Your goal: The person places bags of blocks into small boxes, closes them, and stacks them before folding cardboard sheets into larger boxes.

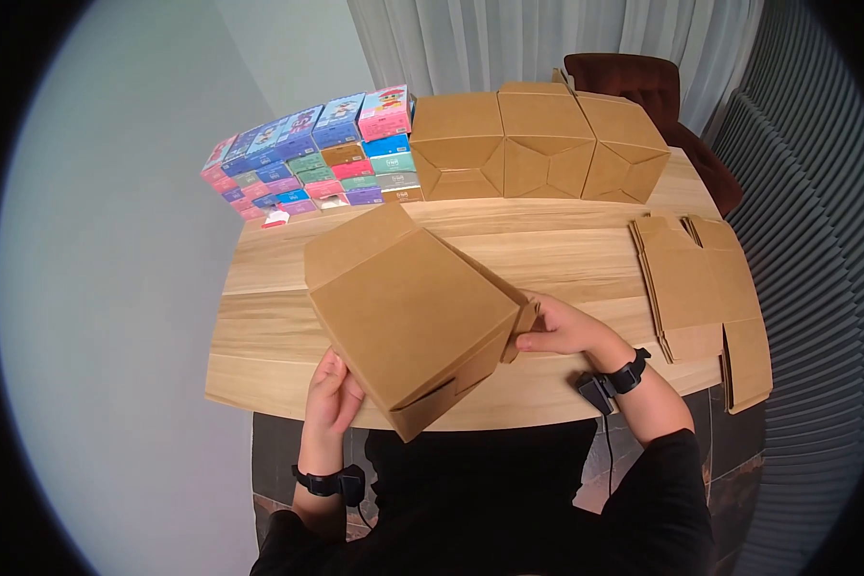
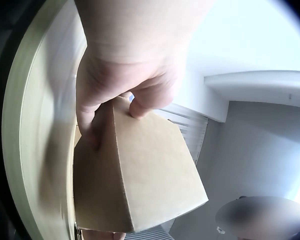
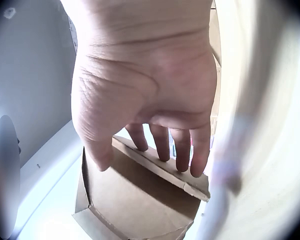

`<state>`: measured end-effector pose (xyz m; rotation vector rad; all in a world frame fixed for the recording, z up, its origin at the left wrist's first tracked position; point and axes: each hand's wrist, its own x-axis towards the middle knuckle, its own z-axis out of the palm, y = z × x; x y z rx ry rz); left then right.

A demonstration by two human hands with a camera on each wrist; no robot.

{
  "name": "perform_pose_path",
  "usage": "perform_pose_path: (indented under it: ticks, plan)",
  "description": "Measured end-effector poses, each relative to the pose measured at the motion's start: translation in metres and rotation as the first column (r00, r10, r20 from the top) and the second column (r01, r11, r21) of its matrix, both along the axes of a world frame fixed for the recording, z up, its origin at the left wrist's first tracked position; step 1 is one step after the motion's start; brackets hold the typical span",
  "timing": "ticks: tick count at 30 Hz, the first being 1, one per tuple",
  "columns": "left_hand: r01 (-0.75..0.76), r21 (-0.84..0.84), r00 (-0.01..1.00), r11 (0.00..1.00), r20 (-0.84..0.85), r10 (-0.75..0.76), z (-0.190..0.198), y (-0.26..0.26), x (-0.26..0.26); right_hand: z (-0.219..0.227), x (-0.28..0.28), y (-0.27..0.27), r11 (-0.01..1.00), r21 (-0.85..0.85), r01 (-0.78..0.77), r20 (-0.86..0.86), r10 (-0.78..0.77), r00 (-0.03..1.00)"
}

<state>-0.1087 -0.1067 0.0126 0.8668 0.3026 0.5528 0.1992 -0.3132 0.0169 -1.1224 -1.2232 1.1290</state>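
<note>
A brown cardboard box (image 1: 408,307) is held tilted over the near part of the table, with a flap (image 1: 360,242) standing out at its far left end. My left hand (image 1: 334,392) grips the box at its near left edge; in the left wrist view the thumb and fingers straddle a corner of the cardboard (image 2: 155,170). At the other end, my right hand (image 1: 562,326) pinches the folded cardboard edge (image 3: 165,175), thumb on one face and fingers over the other. Part of the left fingers is hidden behind the box.
Stacked colourful small boxes (image 1: 317,154) stand at the back left of the wooden table (image 1: 259,331). Beside them is a row of three assembled brown boxes (image 1: 547,163). Flattened cardboard (image 1: 691,288) lies at the right edge. A dark red chair (image 1: 634,82) stands behind.
</note>
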Motion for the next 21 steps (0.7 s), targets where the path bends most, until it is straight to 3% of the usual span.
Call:
perform_pose_path:
  ticks: [3,6,10,12,15,18,21]
  plan:
    - [-0.014,0.003,1.000,1.000,0.018,0.014,-0.002,0.001,0.003,0.001,-0.005,0.004,0.998,-0.032,-0.047,0.014,0.047,0.999]
    - [-0.046,0.049,0.999,0.998,0.001,0.046,0.000,0.002,0.002,0.013,-0.008,0.003,0.994,-0.107,0.018,0.077,-0.010,0.997]
    - [-0.155,0.128,0.986,0.980,-0.039,0.161,0.025,-0.012,0.011,0.020,-0.011,0.003,0.988,0.105,0.110,0.187,-0.128,0.974]
    - [-0.140,0.159,0.990,0.977,-0.001,0.142,0.038,-0.011,0.011,0.023,-0.005,0.001,0.975,0.138,0.176,0.196,-0.201,0.960]
    - [-0.090,0.226,0.996,0.970,0.014,0.089,0.041,-0.002,0.012,0.047,0.006,-0.014,0.989,-0.005,0.145,0.274,-0.138,0.952]
    - [-0.064,0.285,0.998,0.956,-0.004,0.068,0.055,-0.005,0.025,0.068,-0.002,-0.028,0.975,-0.027,0.219,0.243,-0.207,0.948]
    - [-0.037,0.364,0.998,0.931,-0.027,0.051,0.069,-0.009,0.044,0.045,-0.003,-0.048,0.932,0.044,0.359,0.197,-0.361,0.912]
